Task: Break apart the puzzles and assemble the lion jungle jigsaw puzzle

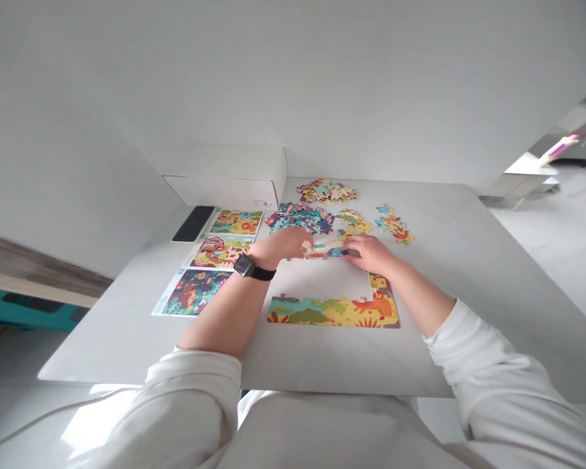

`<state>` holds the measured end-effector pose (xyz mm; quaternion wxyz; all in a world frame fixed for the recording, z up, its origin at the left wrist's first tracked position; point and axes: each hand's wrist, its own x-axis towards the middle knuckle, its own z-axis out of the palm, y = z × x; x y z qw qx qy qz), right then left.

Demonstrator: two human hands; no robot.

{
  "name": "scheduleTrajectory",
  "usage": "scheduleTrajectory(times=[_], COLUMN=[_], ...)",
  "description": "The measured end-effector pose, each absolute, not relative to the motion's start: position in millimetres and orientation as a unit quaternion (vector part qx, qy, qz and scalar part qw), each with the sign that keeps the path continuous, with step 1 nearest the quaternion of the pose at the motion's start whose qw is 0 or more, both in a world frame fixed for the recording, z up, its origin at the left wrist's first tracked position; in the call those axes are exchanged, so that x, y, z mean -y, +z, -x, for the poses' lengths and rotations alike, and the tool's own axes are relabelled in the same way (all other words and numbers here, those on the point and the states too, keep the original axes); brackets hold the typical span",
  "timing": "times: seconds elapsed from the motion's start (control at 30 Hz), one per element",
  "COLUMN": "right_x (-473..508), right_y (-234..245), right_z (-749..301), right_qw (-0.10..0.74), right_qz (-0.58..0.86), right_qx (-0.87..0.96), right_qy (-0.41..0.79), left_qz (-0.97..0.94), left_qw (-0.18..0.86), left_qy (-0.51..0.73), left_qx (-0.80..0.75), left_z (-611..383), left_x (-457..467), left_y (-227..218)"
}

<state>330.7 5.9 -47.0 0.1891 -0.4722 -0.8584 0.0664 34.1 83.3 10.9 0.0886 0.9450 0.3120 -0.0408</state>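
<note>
A strip of joined jigsaw puzzle pieces (326,250) lies between my hands at the middle of the table. My left hand (289,243), with a watch on its wrist, is closed at the strip's left end, fingertips bent down onto it. At the other end my right hand (370,253) grips the strip, its fingers together on a dark blue part. Nearer to me lies an assembled puzzle section (333,312) with a lion and crocodiles, its right side (379,281) running up toward my right forearm. The undersides of my fingers are hidden.
Loose pieces lie in piles: purple-blue (303,217), pink-red (326,191), yellow (354,221) and orange-blue (393,223). A reference sheet with printed pictures (234,222) is on the left, beside a black phone (193,224). A white box (224,176) stands behind against the wall.
</note>
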Motion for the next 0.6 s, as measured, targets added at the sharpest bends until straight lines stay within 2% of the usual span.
scheduleTrajectory(times=[0.6], right_x=[-2.3], right_y=[-41.8], right_z=[-327.1], right_qw=[0.163], right_qz=[0.488], right_qx=[0.854], right_qy=[0.078], left_qz=[-0.943], left_qw=[0.103], left_qy=[-0.027], left_qx=[-0.315], left_z=[-37.0], left_x=[-85.3], left_y=[8.1])
